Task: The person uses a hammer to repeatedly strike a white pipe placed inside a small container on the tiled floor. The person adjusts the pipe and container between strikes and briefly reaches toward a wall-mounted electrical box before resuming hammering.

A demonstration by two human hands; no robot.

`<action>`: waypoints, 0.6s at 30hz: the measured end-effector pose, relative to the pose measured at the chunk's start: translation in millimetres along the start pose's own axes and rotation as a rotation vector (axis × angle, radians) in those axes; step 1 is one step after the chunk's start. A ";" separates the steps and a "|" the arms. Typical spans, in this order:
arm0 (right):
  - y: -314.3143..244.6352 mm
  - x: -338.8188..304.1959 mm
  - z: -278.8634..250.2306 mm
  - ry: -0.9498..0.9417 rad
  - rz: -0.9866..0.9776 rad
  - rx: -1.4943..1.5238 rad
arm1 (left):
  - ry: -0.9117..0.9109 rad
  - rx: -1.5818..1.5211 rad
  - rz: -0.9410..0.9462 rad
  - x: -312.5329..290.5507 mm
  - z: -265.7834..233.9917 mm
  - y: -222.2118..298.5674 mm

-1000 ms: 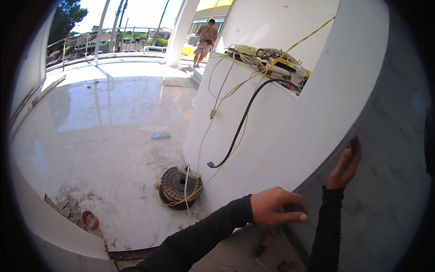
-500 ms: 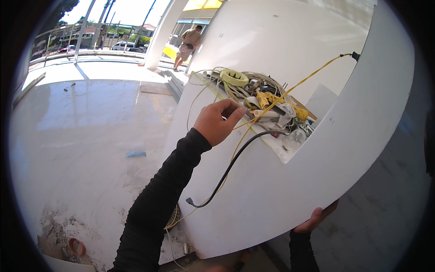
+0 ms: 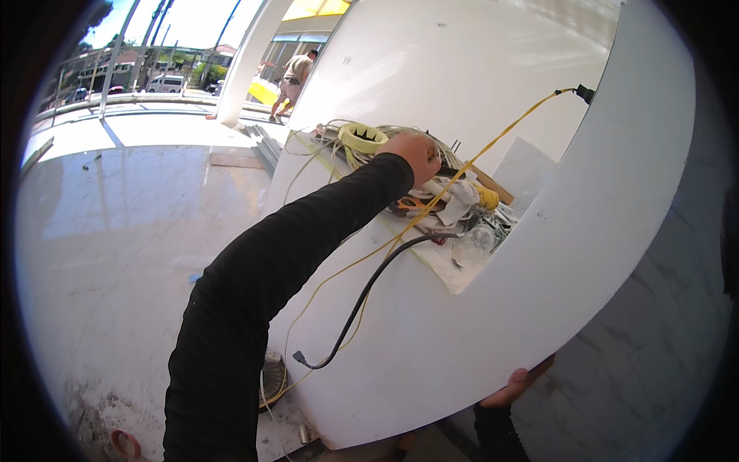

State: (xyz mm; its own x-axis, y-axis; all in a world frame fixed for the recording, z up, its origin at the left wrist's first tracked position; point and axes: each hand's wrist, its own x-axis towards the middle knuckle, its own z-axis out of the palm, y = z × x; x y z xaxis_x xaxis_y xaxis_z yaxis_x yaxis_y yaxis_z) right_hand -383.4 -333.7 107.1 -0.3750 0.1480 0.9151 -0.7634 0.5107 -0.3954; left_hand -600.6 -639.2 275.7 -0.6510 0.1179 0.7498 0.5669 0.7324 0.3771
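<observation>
My left hand (image 3: 416, 158) reaches over the ledge into a heap of cables and tools, its fingers closed on something largely hidden, with a bit of yellow showing by them. Beside it lie a roll of pale yellow-green tape (image 3: 362, 138), orange-handled tool parts (image 3: 410, 205), a crumpled white cloth or bag (image 3: 459, 196) and a bundle of yellow cord (image 3: 486, 198). Below, at the lower edge of the curved white counter (image 3: 462, 331), is my right hand (image 3: 508, 389). Its thumb shows, but its other fingers are shaded and partly hidden.
A yellow cable (image 3: 514, 134) runs from a black plug (image 3: 585, 94) across the heap. A black cord (image 3: 346, 323) hangs down the counter front. On the floor are an orange tape ring (image 3: 125, 444) and a round cord reel (image 3: 272, 379). Another person (image 3: 292, 83) stands at the far opening.
My left hand has moved forward and right, from above the ledge's front edge into the heap, and closed there. My right hand stays at the counter's edge. The distant person now bends over.
</observation>
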 end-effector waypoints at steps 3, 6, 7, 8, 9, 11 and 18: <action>-3.0 0.9 4.3 0.062 0.009 -0.007 | 0.014 -0.130 -0.062 29.1 -6.6 -2.0; -1.7 -3.1 9.4 0.163 0.007 0.017 | -0.035 -0.237 -0.098 41.6 -8.0 -3.7; -0.5 -4.5 9.9 0.152 0.002 0.036 | -0.052 -0.295 -0.128 41.7 -7.1 -3.6; 0.8 -5.6 9.0 0.138 0.004 0.046 | -0.071 -0.353 -0.157 40.3 -6.3 -3.2; 2.5 -6.2 7.9 0.124 0.007 0.055 | -0.077 -0.425 -0.184 38.6 -6.0 -2.9; 5.6 -5.8 3.1 0.077 0.019 0.063 | -0.221 -0.582 -0.119 31.8 -5.7 -2.9; 3.9 -3.5 1.8 0.074 -0.014 0.054 | -0.694 0.247 -0.001 2.6 -15.6 -7.7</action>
State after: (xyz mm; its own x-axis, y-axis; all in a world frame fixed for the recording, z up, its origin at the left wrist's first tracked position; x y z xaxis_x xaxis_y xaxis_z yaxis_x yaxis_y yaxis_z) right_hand -386.0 -333.8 102.2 -0.3258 0.2039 0.9232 -0.7961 0.4674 -0.3842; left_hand -598.8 -655.1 283.2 -0.8676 0.4545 0.2016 0.4892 0.8527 0.1830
